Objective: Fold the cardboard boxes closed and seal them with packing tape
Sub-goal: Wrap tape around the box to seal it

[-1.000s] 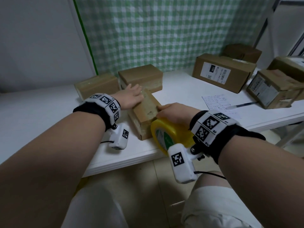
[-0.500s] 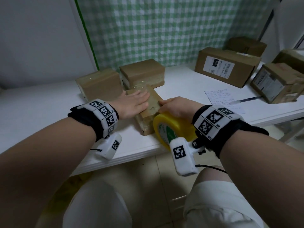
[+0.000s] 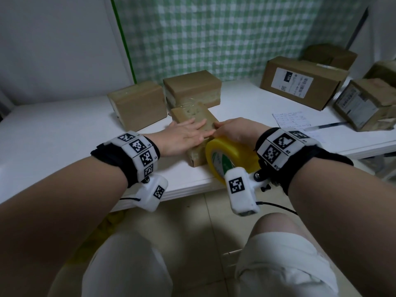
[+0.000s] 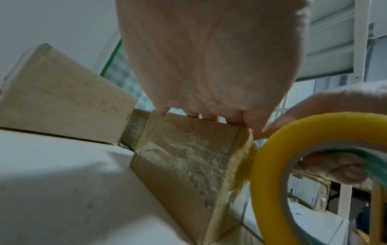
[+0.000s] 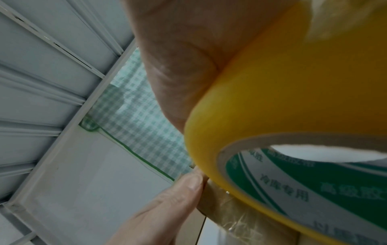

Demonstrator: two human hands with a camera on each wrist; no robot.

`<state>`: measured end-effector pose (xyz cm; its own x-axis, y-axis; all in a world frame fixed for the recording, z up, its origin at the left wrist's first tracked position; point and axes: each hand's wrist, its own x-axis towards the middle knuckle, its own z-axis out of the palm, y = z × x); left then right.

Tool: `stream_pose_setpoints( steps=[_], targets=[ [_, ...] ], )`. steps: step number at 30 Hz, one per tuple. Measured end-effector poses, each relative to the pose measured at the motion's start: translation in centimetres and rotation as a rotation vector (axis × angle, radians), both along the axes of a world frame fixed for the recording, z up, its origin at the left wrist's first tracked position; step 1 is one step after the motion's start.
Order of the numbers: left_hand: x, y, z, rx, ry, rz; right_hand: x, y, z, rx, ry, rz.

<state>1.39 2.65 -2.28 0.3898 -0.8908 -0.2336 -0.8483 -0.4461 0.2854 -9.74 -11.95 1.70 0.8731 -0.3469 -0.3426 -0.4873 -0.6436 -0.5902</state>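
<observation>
A small cardboard box (image 3: pixel 194 114) lies near the front edge of the white table (image 3: pixel 53 142), its top and sides covered in wrinkled clear tape (image 4: pixel 188 159). My left hand (image 3: pixel 185 133) lies flat on the box top with straight fingers. My right hand (image 3: pixel 233 130) grips a yellow roll of packing tape (image 3: pixel 227 157) against the box's near right corner, fingers through the core (image 4: pixel 326 167). In the right wrist view the tape roll (image 5: pixel 293 116) fills the frame and the left hand's fingers (image 5: pixel 167 207) rest on the box edge.
Two closed cardboard boxes (image 3: pixel 139 103) (image 3: pixel 192 88) stand just behind the small one. Larger labelled boxes (image 3: pixel 302 82) (image 3: pixel 364 103) sit at the back right, with a sheet of paper (image 3: pixel 293 118) and a pen (image 3: pixel 325 126) in front of them. A green checked curtain (image 3: pixel 214 33) hangs behind.
My left hand slid from the far end of the box toward me along its top. The right hand with the tape roll stayed at the near right corner. The head view tilted down slightly.
</observation>
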Motion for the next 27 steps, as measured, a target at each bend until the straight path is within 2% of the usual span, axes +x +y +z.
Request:
stream_pose_setpoints(
  steps=[7, 15, 20, 24, 27],
  targets=[
    [-0.4, -0.4, 1.0, -0.081, 0.127, 0.075, 0.2, 0.3, -0.2, 0.026, -0.005, -0.022],
    [-0.8, -0.8, 1.9, -0.080, 0.213, 0.128, 0.0, 0.4, -0.1, 0.084, -0.038, -0.050],
    [-1.1, -1.2, 1.9, -0.197, 0.280, 0.198, -0.3, 0.6, 0.1, 0.088, -0.043, -0.063],
    [-1.1, -1.8, 1.8, -0.299, 0.142, 0.288, -0.7, 1.0, 0.7, -0.016, -0.017, -0.053],
    [-1.5, -2.1, 1.8, -0.308, 0.067, 0.275, -1.2, 1.1, 0.8, -0.008, -0.036, -0.074]
  ],
)
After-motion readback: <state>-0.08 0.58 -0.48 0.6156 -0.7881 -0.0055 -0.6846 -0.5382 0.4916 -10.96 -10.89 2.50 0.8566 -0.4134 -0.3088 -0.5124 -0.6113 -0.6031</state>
